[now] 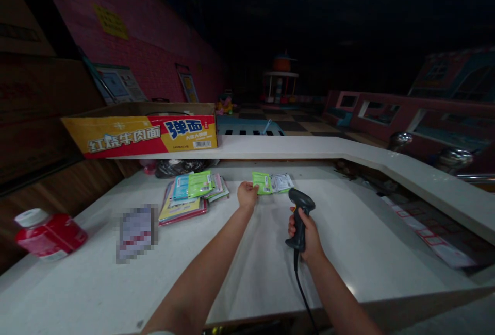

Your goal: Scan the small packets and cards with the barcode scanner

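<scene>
My left hand [247, 194] reaches forward and pinches the left edge of a green-and-white packet [271, 182] that lies flat on the white counter [348, 232]. My right hand [305, 232] is wrapped round the grip of a black barcode scanner [300, 211], held upright with its head pointing toward the packet, a short way in front of it. The scanner's cable [303, 294] runs down past my wrist. A pile of similar coloured packets [193, 193] sits to the left of my left hand.
A red bottle with a white cap [48, 234] lies at the counter's left end. A blurred paper [137, 232] rests near the pile. A yellow-and-red cardboard box [147, 126] stands on the raised shelf [348, 152] behind. Labels lie along the right.
</scene>
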`<state>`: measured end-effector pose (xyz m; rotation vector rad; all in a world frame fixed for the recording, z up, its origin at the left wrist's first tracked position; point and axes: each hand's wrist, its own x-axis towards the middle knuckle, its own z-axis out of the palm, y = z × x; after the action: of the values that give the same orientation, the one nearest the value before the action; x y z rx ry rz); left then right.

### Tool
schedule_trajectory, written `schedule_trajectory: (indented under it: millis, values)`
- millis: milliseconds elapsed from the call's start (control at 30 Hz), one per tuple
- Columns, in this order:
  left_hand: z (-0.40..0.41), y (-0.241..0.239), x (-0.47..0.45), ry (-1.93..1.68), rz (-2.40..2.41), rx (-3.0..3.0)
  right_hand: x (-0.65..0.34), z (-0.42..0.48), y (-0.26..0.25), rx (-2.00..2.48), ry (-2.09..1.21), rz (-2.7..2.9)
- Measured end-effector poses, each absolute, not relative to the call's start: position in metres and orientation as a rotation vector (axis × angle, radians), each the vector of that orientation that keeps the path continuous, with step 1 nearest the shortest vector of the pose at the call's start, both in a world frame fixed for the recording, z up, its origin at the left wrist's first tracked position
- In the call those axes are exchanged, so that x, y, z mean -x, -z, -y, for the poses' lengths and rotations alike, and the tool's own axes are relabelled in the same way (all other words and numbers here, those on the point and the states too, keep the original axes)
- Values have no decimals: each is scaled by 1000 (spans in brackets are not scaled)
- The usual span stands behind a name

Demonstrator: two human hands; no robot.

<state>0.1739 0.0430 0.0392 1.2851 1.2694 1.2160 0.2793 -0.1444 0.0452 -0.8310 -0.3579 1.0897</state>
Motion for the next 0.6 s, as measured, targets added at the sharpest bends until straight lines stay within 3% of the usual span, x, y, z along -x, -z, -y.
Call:
schedule_trajectory:
  millis: [167, 367, 600]
  values:
    - [-66, -38, -206, -1202, -1509, -1383, -277, 143, -46, 867, -1089, 344]
    - [-68, -36, -204, -1168, -1463, -1586, -277, 141, -47, 864, -1082, 349]
    - [-48, -40, -193, -870, -1529, -2061, -277, 142, -47, 875, -1065, 349]
